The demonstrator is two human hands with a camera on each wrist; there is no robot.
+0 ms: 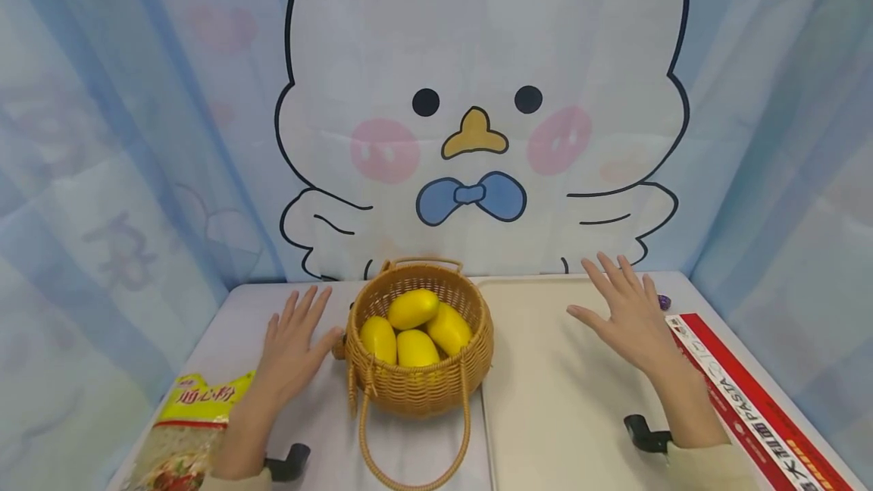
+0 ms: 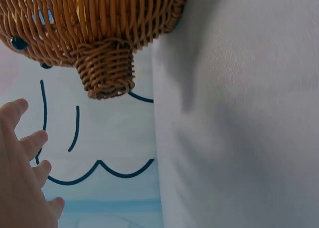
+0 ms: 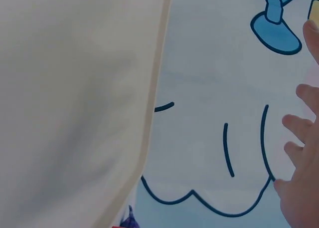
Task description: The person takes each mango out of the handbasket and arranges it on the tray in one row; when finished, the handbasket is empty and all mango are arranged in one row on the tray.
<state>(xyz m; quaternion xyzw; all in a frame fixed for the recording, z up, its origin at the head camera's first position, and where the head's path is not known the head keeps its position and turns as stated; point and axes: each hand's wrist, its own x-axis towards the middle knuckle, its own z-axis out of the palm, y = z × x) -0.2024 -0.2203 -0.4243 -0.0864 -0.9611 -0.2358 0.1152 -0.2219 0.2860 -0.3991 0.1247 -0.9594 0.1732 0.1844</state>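
Observation:
A round wicker basket [image 1: 423, 389] stands in the middle of the table, with several yellow mangoes [image 1: 413, 309] inside. Its long looped handle hangs down at the front. My left hand [image 1: 289, 347] is just left of the basket, fingers spread and holding nothing. In the left wrist view, the woven stub [image 2: 107, 71] on the basket's side sticks out near my fingertips [image 2: 35, 143]. My right hand [image 1: 630, 324] hovers, fingers spread, over the right part of a cream tray [image 1: 546, 400]; its shadow falls on the tray.
A yellow-topped bag of pasta [image 1: 184, 430] lies at the left, partly behind my left forearm. At the right lies a long red and white pasta box [image 1: 757, 408], with a small purple object [image 1: 664, 301] beyond it. A printed curtain [image 1: 477, 44] closes off the back and sides.

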